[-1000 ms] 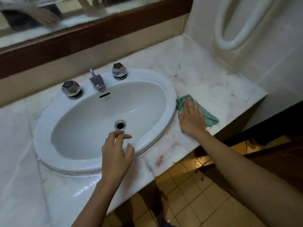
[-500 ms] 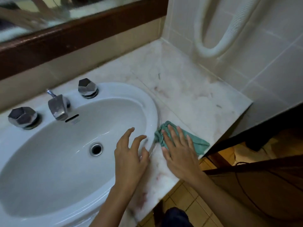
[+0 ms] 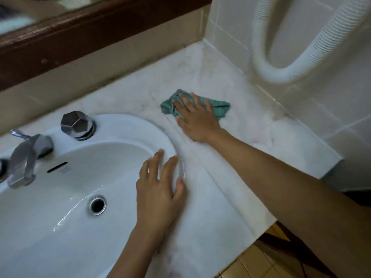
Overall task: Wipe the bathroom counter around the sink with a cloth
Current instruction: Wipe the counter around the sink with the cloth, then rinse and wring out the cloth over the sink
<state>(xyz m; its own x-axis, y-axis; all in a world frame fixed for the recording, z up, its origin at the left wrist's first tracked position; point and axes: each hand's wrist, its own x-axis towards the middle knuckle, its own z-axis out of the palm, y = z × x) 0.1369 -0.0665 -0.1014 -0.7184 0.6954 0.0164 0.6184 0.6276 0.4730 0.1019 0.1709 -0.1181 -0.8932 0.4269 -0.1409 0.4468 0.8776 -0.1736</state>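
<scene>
Your right fingers [image 3: 195,100] lie straight and slightly spread, flat on top of the green cloth [image 3: 220,108], pressing rather than gripping it, with nothing curled round it. The cloth is bunched under your right hand [image 3: 197,121], with crumpled ends sticking out to the left of the fingertips and to the right of the knuckles. It sits on the marble counter [image 3: 251,137] to the far right of the sink [image 3: 128,127], close to the rim but apart from it, and well short of the tiled wall [image 3: 321,107]. Your right forearm runs back across the counter's near right corner. Your left fingers [image 3: 170,165] are also extended and relaxed, holding nothing; your left hand [image 3: 158,189] hangs over the right rim of the sink, the thumb out toward the counter. The view is soft there, so you may be resting on the rim or just above it. Inside the white basin the drain [image 3: 97,204] lies left of that hand, with streaks of water shining near it. On the far rim stand a faceted metal knob [image 3: 77,124] and, to its left, the faucet [image 3: 26,159]. Beyond them runs a dark wooden mirror frame [image 3: 100,37] — and on the right wall a white ribbed hose [image 3: 281,75] hangs in a loop above the counter. Yellow floor tiles [image 3: 251,263] show below the near edge.
</scene>
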